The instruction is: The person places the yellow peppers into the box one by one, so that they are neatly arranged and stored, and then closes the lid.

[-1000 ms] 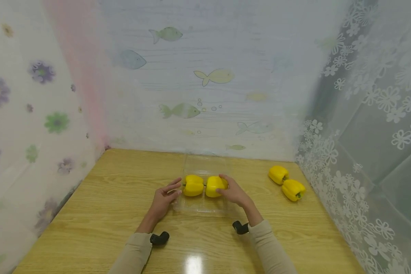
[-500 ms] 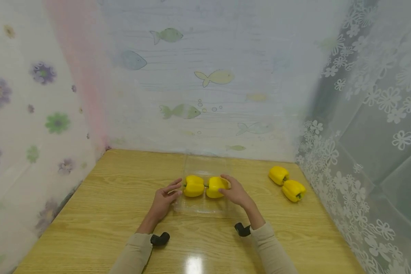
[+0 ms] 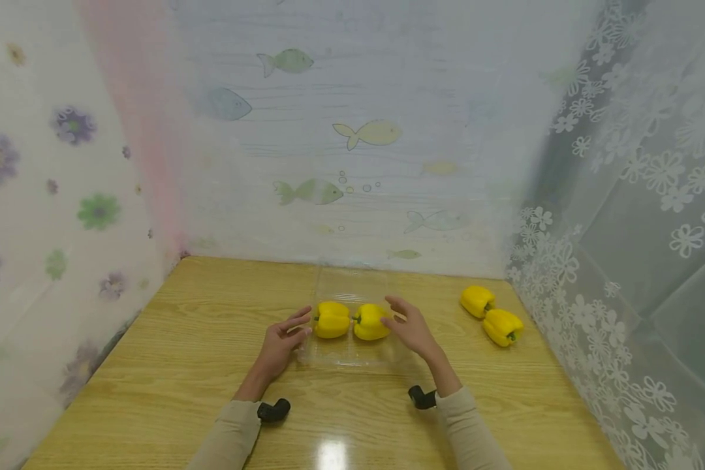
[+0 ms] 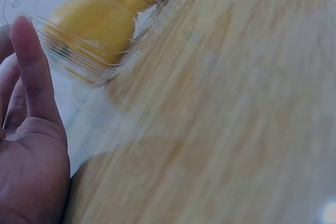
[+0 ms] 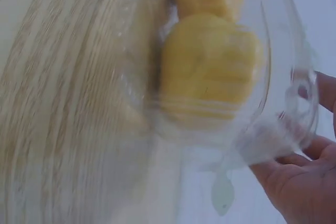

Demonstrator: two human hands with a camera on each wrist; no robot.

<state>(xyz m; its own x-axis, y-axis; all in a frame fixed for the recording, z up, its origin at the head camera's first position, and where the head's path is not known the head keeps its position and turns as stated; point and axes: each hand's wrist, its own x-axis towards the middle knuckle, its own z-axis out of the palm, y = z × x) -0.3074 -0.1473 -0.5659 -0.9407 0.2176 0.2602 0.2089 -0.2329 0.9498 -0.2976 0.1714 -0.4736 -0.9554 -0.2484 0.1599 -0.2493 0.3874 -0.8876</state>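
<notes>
A clear plastic clamshell container (image 3: pixel 346 358) lies with its lid (image 3: pixel 352 282) folded back toward the wall. Side by side in its base sit two yellow bell peppers, the left pepper (image 3: pixel 332 320) and the right pepper (image 3: pixel 371 322), stems pointing left. My left hand (image 3: pixel 278 347) is at the container's left edge, its thumb (image 4: pixel 32 61) straight and touching the clear rim. By the right edge, my right hand (image 3: pixel 416 331) has loosely spread fingers and holds nothing. Blur in the right wrist view hides whether its fingers touch the rim.
Two more yellow bell peppers, one farther back (image 3: pixel 477 301) and one nearer (image 3: pixel 502 328), lie at the right of the wooden table (image 3: pixel 200 339). A fish-patterned curtain (image 3: pixel 352 150) hangs behind the table, with flowered sheets at both sides.
My right hand has let go of the right pepper and drawn back to the right. That pepper now rests in the container with its stem showing. My left hand has stayed put.
</notes>
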